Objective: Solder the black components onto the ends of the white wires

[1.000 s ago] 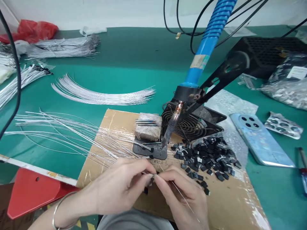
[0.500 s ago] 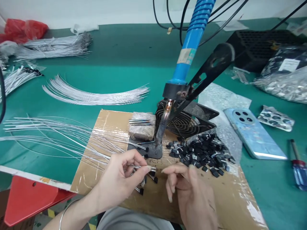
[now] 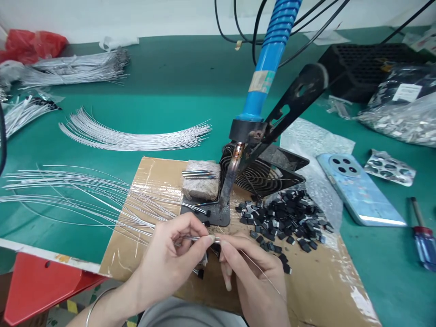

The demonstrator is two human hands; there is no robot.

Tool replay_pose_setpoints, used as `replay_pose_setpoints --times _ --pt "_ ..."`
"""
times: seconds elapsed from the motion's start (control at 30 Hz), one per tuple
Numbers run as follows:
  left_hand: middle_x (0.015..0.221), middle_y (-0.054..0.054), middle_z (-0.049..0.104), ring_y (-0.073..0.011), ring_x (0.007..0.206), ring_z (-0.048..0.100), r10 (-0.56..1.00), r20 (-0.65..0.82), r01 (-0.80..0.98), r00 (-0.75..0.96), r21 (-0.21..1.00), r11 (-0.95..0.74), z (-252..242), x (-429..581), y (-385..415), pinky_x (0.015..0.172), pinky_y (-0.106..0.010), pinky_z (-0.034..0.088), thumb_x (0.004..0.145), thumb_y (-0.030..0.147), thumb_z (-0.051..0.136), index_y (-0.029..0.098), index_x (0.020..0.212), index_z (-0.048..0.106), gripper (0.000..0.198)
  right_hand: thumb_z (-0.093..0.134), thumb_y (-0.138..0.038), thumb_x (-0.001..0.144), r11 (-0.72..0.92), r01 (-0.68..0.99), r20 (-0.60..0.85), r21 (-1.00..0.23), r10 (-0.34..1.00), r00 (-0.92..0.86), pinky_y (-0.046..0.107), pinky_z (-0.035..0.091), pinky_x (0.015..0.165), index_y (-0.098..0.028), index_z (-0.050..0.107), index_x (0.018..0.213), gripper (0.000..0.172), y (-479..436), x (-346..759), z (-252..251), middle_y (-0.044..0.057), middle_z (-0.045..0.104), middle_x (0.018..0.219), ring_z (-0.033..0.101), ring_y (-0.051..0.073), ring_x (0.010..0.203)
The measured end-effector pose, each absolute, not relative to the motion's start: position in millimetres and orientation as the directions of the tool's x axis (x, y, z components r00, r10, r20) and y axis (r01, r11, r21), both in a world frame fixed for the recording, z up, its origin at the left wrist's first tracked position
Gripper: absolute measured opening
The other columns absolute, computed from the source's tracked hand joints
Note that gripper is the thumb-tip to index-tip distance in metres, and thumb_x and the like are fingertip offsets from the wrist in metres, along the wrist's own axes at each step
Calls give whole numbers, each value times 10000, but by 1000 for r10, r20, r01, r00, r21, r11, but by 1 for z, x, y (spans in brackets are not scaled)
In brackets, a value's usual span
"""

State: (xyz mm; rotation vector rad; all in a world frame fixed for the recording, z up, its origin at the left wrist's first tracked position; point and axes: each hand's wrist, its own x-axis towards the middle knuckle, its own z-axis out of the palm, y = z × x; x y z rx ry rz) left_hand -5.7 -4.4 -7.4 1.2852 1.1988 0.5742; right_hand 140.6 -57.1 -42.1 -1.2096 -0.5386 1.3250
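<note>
My left hand (image 3: 180,250) is closed in a pinch on a white wire, with a small silver connector (image 3: 215,240) showing at its fingertips. Thumb and forefinger of my right hand (image 3: 255,272) meet at that connector's right end; a thin solder wire (image 3: 264,274) runs between them and back across the hand. Whether the right fingertips grip the connector or only touch it, I cannot tell. Beneath the hands lie white wires (image 3: 136,204) with black ends. A blue-handled soldering iron (image 3: 235,168) points down just beyond, clamped in a black stand (image 3: 296,104).
Cardboard (image 3: 320,281) covers the bench front. On it are a grey block (image 3: 200,188), a black fan (image 3: 269,177) and a heap of black connector housings (image 3: 289,218). Rightward lie a blue phone (image 3: 361,190) and a screwdriver (image 3: 423,240). A white wire bundle (image 3: 136,140) lies behind.
My right hand has moved left and its fingers have closed at the connector by my left fingertips. Some black housings have come into view beside it. My left hand has hardly moved.
</note>
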Motion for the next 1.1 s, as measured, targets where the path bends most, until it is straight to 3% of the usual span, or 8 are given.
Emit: replay_pose_setpoints --times 0.17,0.47,0.77,1.1 --pt "702 3 559 -130 602 438 879 -339 313 334 920 236 -9 -5 -8 558 -261 357 957 377 587 191 853 597 213 829 -370 787 -219 -476 -375 -852 890 261 192 372 389 -262 849 867 136 -56 137 -35 -12 594 649 484 66 445" --pt "588 77 361 -106 510 274 898 -266 391 350 913 118 -10 -6 -12 465 -257 205 997 345 554 201 846 585 211 811 -375 814 -239 -500 -363 -833 917 167 176 376 399 -246 827 814 130 -57 145 -44 -29 548 617 468 58 449" --pt "602 68 363 -112 523 274 885 -296 405 360 904 138 -12 -8 -13 472 -271 198 1000 361 552 208 844 583 221 810 -375 813 -309 -517 -380 -798 924 34 155 361 369 -200 809 759 183 -54 156 -47 -32 524 552 428 51 427" --pt "592 76 355 -98 516 283 927 -215 383 307 920 86 -17 -3 -17 462 -242 212 994 295 557 197 838 579 186 824 -369 785 -287 -583 -407 -760 909 84 134 359 344 -213 824 766 158 -52 149 -47 -17 562 576 448 47 415"
